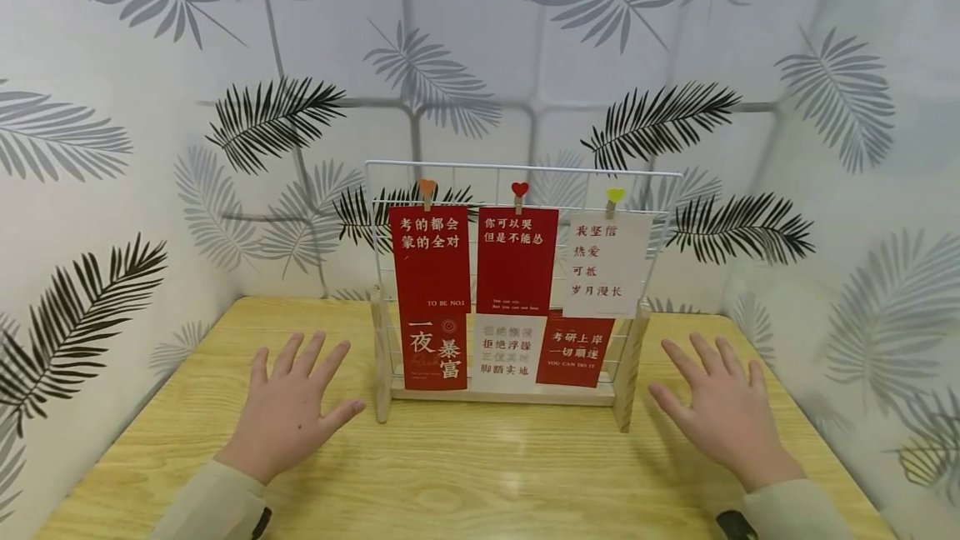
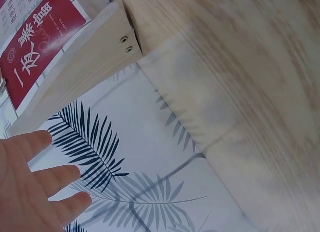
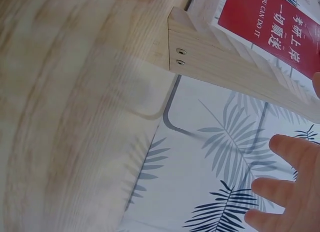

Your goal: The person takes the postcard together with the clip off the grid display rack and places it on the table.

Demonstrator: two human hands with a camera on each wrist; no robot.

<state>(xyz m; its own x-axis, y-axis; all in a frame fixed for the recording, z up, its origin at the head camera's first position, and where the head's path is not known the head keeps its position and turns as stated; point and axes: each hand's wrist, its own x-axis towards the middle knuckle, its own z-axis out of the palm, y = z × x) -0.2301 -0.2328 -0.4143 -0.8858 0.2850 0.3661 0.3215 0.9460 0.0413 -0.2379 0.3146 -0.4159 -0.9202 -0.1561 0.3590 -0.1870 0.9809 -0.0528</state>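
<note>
The left hand and right hand, fingers spread and gripping nothing, are flanking the wire-grid card rack; it is standing on the wood-grain table, risking tipping if a hand knocks its wooden leg.

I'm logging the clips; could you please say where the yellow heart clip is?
In the head view, the yellow heart clip is upper right on the wire rack, at the top of the upper white card.

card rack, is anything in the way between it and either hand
Nothing visible is. The left hand and right hand are at opposite sides of the card rack, and only tabletop shows in the gaps.
</note>
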